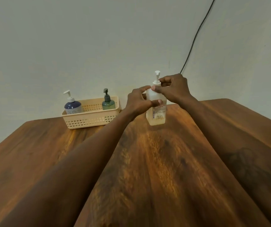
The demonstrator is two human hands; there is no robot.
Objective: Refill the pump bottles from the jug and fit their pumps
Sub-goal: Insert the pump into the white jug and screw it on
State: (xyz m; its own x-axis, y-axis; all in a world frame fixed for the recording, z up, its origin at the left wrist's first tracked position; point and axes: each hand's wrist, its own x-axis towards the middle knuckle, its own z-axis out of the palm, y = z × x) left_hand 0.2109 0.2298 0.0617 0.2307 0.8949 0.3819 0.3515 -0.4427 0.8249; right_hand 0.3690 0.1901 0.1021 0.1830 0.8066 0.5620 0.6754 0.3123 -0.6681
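Observation:
A tall translucent pump bottle with a printed label stands upright on the wooden table, holding pale liquid. My left hand grips its body from the left, thumb across the front. My right hand pinches the white pump collar at the neck; the pump head sticks up above my fingers. A blue pump bottle with a white pump and a green pump bottle with a dark pump stand in a beige basket at the back left. No jug is in view.
The basket sits near the table's far edge against a pale wall. A black cable runs down the wall behind my right hand. The table's far right corner is rounded.

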